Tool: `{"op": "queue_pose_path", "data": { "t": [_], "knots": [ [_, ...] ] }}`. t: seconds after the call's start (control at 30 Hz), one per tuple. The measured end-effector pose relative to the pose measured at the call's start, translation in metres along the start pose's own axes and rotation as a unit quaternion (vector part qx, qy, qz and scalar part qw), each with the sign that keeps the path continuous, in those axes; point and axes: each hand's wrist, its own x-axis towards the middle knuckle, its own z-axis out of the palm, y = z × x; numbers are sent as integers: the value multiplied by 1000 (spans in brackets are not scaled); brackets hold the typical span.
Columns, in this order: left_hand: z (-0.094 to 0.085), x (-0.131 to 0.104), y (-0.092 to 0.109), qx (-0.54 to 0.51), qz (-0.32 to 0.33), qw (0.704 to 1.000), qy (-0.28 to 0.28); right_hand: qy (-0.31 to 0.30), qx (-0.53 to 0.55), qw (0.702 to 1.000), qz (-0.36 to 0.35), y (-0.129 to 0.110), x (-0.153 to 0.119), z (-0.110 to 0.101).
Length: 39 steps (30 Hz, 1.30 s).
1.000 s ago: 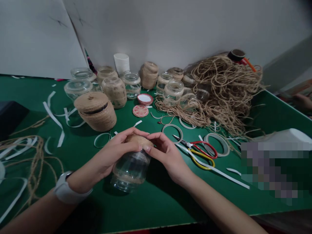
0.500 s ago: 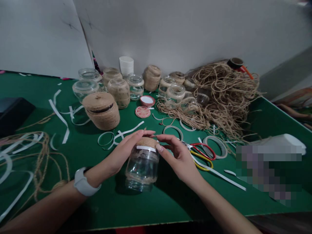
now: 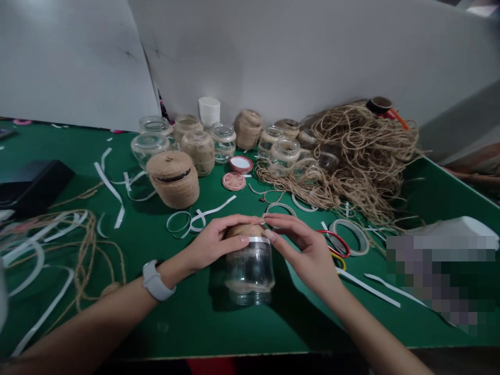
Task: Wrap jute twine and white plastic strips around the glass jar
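A glass jar (image 3: 250, 271) stands with its threaded mouth down near the table's front edge. Brown twine covers its upturned end, and a white strip (image 3: 258, 239) runs just below the twine. My left hand (image 3: 221, 239) is wrapped over the left side of that end, thumb on the front near the strip. On the right side, my right hand (image 3: 300, 245) pinches at the twine edge, thumb and fingertips against the jar. The far fingertips of both hands almost meet behind the top.
Behind stand a twine-wrapped pot (image 3: 177, 185), several jars and white cups (image 3: 210, 110). Tangled twine (image 3: 351, 140) fills the back right. Red-and-yellow scissors (image 3: 338, 245) and a tape roll (image 3: 351, 237) lie right; white strips (image 3: 111, 192) and loose twine lie left.
The camera view has shifted. My left hand has closed round the jar's upper end, its thumb now on the front. The jar stands more upright, and my right hand stays at its right side.
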Motion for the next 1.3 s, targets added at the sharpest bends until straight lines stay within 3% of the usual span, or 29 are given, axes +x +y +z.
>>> {"op": "queue_pose_path", "data": {
  "t": [0.27,0.4,0.6,0.87,1.1,1.3],
  "knots": [
    [6,-2,-1,67,10,997,-25,-50,-147,984,-92,-30,-2,-14],
    [7,1,-1,40,2,998,-40,-111,-212,958,-158,-30,1,-27],
    [7,4,-4,31,-7,999,-28,-193,-206,940,-194,-24,19,-37],
    [6,5,-8,27,5,999,-37,-258,-212,927,-171,-31,30,-36],
    [5,4,-9,10,-39,998,-39,-312,-220,915,-131,-40,37,-37],
    [5,5,-9,1,-31,999,-40,-314,-192,922,-122,-38,36,-39]
  ]
}}
